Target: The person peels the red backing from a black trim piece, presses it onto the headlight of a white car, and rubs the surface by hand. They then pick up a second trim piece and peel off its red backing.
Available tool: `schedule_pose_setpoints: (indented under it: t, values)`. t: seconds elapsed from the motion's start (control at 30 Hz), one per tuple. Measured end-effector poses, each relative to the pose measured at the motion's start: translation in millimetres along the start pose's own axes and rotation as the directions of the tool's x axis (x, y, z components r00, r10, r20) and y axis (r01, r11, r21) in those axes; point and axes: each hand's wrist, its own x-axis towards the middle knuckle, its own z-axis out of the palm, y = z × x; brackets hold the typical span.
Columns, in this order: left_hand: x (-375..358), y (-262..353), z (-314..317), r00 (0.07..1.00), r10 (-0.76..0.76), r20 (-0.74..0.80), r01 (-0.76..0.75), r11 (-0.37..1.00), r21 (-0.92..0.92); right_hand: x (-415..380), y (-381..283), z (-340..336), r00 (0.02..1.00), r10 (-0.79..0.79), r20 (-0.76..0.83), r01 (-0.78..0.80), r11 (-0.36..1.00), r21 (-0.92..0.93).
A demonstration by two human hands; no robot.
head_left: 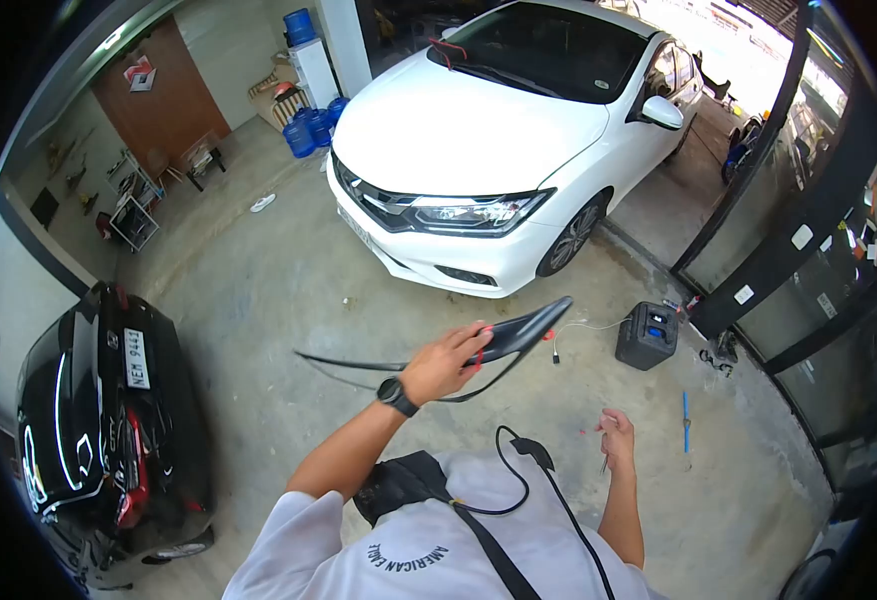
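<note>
My left hand (443, 365), with a black watch on its wrist, grips a long glossy black curved car trim piece (518, 335). The trim tapers to a point at its right end, and thin dark strips trail from it to the left. Bits of red show on the trim beside my fingers. Lower down on the right, my right hand (615, 435) is held apart from the trim, its fingers curled together. Something thin and dark pokes out below those fingers, too small to name.
A white car (478, 130) stands ahead, a black car (108, 400) at left. On the floor to the right are a black box (646, 336) with a white cable and a blue tool (686, 422). Glass doors (808, 270) line the right side. Blue water jugs (308, 130) stand at the back.
</note>
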Motion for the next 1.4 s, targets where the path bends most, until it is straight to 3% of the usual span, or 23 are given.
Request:
schedule_pose_setpoints:
  t: [0.07, 0.3, 0.37, 0.5, 0.57, 0.6, 0.67, 0.8, 0.97, 1.07, 1.1, 1.17, 1.23, 1.3, 1.37, 1.4]
  values:
    - [47, -24, 21, 0.999, 0.033, 0.018, -0.033, 0.999, -0.014, 20, -26, 38, 0.974, -0.195, 0.112, 0.207, 0.973, -0.105]
    - [196, -104, 109, 0.983, 0.090, 0.160, -0.089, 0.996, -0.013, 126, -133, 191, 0.908, -0.307, 0.284, 0.337, 0.939, -0.063]
    - [232, -128, 124, 0.981, 0.089, 0.173, -0.095, 0.995, 0.025, 176, -153, 215, 0.927, -0.317, 0.200, 0.340, 0.936, -0.094]
    - [297, -175, 149, 0.977, 0.034, 0.211, -0.034, 0.999, -0.002, 280, -173, 238, 0.917, -0.343, 0.206, 0.377, 0.912, -0.161]
    - [322, -196, 164, 0.979, 0.020, 0.205, -0.020, 1.000, -0.004, 321, -186, 249, 0.906, -0.367, 0.209, 0.416, 0.865, -0.283]
    - [332, -206, 172, 0.980, 0.008, 0.197, -0.005, 1.000, -0.015, 338, -192, 251, 0.909, -0.351, 0.223, 0.406, 0.866, -0.291]
    - [351, -232, 187, 0.980, -0.006, 0.197, 0.015, 0.999, -0.043, 368, -202, 257, 0.968, -0.069, 0.241, 0.096, 0.990, -0.102]
    - [372, -283, 210, 0.974, -0.071, 0.215, 0.087, 0.994, -0.066, 411, -213, 283, 0.978, 0.019, 0.207, -0.028, 0.999, 0.039]
    - [360, -343, 212, 0.970, -0.131, 0.204, 0.138, 0.990, -0.023, 473, -190, 299, 0.988, 0.028, 0.151, -0.034, 0.999, 0.036]
    - [331, -367, 205, 0.976, -0.219, 0.006, 0.219, 0.976, 0.005, 494, -185, 309, 0.995, 0.012, 0.100, -0.017, 0.999, 0.045]
    - [319, -375, 202, 0.974, -0.225, 0.014, 0.225, 0.974, 0.005, 500, -182, 312, 0.997, 0.007, 0.080, -0.012, 0.998, 0.060]
    - [294, -393, 194, 0.863, -0.424, -0.273, 0.431, 0.901, -0.037, 515, -175, 319, 0.998, 0.000, 0.068, -0.003, 0.999, 0.051]
    - [255, -426, 202, 0.691, -0.606, -0.394, 0.596, 0.786, -0.165, 529, -168, 322, 0.999, -0.012, 0.050, 0.010, 0.999, 0.035]
    - [217, -466, 211, 0.488, -0.758, -0.433, 0.714, 0.632, -0.301, 538, -162, 325, 0.999, -0.034, 0.041, 0.031, 0.996, 0.081]
    - [197, -500, 214, 0.220, -0.907, -0.359, 0.652, 0.410, -0.637, 538, -167, 331, 0.999, -0.014, 0.043, 0.011, 0.998, 0.068]
    - [188, -518, 215, 0.223, -0.910, -0.349, 0.650, 0.405, -0.643, 539, -169, 333, 0.999, -0.002, 0.052, -0.001, 0.998, 0.060]
